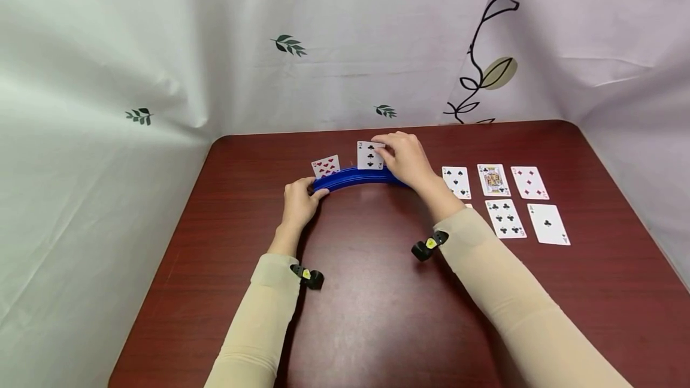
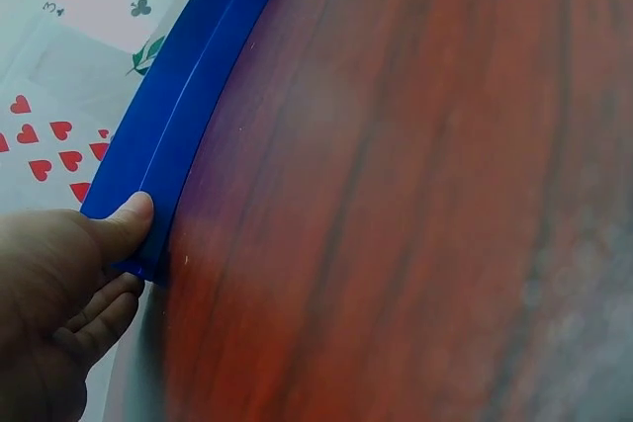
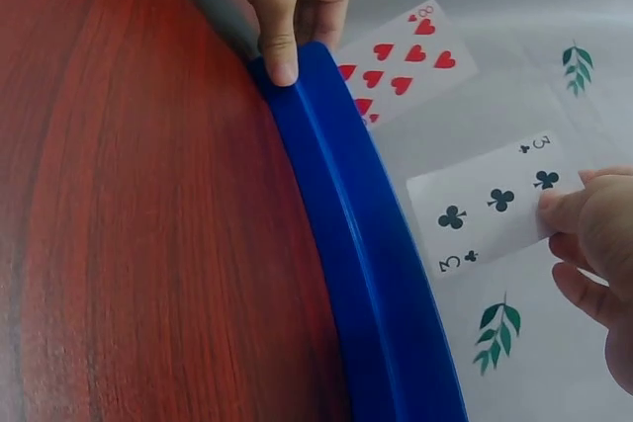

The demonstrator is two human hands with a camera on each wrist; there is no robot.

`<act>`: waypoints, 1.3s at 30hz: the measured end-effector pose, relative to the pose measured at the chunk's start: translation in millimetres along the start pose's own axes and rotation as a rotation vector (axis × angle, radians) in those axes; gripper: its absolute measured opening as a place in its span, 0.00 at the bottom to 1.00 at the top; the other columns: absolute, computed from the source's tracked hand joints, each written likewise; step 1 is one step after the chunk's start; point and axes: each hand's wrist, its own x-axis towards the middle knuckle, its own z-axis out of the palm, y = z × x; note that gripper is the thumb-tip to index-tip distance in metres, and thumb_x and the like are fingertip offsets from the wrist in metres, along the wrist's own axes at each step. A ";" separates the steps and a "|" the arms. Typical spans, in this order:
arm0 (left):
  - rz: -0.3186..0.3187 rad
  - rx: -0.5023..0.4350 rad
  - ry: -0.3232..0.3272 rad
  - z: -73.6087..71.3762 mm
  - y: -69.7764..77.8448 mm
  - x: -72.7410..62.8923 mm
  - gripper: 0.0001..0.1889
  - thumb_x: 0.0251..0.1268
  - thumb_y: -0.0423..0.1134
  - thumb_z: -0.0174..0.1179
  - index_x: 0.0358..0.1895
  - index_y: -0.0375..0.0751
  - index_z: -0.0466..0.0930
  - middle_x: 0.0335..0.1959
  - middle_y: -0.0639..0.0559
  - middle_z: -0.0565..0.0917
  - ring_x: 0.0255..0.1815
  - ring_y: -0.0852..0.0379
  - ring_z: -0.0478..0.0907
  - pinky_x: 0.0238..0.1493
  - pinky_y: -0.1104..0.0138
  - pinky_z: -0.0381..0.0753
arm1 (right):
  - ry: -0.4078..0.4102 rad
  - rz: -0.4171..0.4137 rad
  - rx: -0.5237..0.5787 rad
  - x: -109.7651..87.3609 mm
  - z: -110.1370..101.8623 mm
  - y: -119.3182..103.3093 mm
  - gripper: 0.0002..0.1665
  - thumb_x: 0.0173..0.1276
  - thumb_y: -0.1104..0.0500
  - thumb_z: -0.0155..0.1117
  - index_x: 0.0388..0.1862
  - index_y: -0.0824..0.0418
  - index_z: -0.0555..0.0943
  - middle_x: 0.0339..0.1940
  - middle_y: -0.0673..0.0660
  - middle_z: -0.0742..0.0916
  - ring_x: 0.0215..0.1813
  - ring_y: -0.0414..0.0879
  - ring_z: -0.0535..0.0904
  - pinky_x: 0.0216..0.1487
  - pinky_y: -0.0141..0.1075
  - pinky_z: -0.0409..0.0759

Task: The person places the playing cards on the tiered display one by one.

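Note:
A curved blue card holder (image 1: 350, 179) lies on the table. My left hand (image 1: 299, 202) grips its left end, the thumb (image 2: 134, 219) on the front face and the other fingers behind or under it. Near that end an eight of hearts (image 3: 396, 66) stands tilted in the holder, its lower edge hidden. My right hand (image 1: 406, 157) pinches a three of clubs (image 3: 485, 205) by its upper right part, thumb on the face. This card is upright, its lower edge close to the holder's middle; whether it touches the slot I cannot tell. My right hand and forearm cover the holder's right end.
On the right of the dark red table (image 1: 356, 292) cards lie face up in two rows: a black-suited card (image 1: 456, 183), a king (image 1: 493, 180), a diamonds card (image 1: 530, 182), a six of clubs (image 1: 505, 218) and an ace (image 1: 548, 224). My right arm mostly hides another. White cloth (image 1: 323, 88) hangs behind.

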 end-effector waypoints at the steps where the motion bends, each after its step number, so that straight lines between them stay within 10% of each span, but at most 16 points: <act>1: 0.001 -0.002 0.002 0.0 0.0 0.0 0.19 0.62 0.41 0.73 0.50 0.31 0.87 0.35 0.39 0.88 0.38 0.45 0.83 0.50 0.52 0.79 | 0.005 -0.005 0.003 0.5 1.1 -0.5 0.12 0.70 0.64 0.69 0.51 0.65 0.88 0.47 0.61 0.90 0.44 0.56 0.83 0.53 0.53 0.76; 25: -0.018 -0.008 -0.006 0.2 1.1 -1.7 0.22 0.62 0.42 0.73 0.53 0.29 0.85 0.39 0.37 0.88 0.41 0.43 0.84 0.53 0.52 0.80 | -0.027 -0.003 0.012 3.1 12.3 -4.4 0.11 0.73 0.63 0.66 0.50 0.64 0.88 0.48 0.60 0.90 0.49 0.55 0.85 0.60 0.52 0.77; 39: -0.021 -0.010 -0.006 -0.4 0.8 -0.9 0.22 0.63 0.42 0.72 0.54 0.29 0.85 0.38 0.38 0.88 0.40 0.44 0.84 0.53 0.53 0.81 | 0.008 -0.114 0.070 1.0 15.6 -16.2 0.08 0.71 0.63 0.68 0.47 0.62 0.89 0.42 0.57 0.90 0.35 0.48 0.80 0.38 0.44 0.78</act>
